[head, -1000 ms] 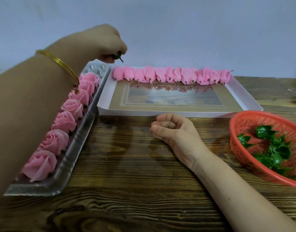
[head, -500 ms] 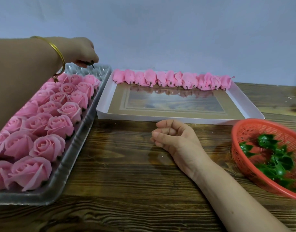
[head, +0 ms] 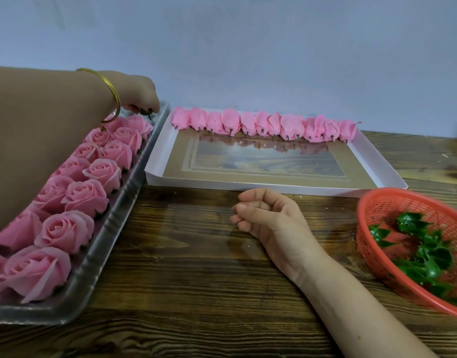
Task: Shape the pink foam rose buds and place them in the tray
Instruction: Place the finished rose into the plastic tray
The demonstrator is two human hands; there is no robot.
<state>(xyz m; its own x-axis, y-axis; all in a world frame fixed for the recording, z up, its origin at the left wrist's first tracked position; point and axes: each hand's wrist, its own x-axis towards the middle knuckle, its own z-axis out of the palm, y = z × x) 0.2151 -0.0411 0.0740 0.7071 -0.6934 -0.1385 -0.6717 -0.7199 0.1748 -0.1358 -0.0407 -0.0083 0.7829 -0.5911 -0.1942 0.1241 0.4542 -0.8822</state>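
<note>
Left hand [head: 137,92] reaches over the far end of the clear tray [head: 118,215], gold bangle [head: 111,87] on the wrist. Its fingers [head: 134,107] are curled down and pinch a small dark green piece [head: 146,113] with a short stem, just above the last roses at the tray's far corner. Cannot tell whether a pink bud is attached; the hand hides it.

Shaped roses [head: 87,197] fill the clear tray in rows, upright, touching each other, on the left of the wooden surface [head: 183,280].

Unshaped rose buds [head: 263,124] lie in one row along the far wall of the white box [head: 273,188], stems toward the camera.

Right hand [head: 268,218] rests on the surface just in front of the white box, fingers loosely curled, holding nothing.

Red basket [head: 377,202] at right, with green leaf pieces [head: 429,257] inside.
</note>
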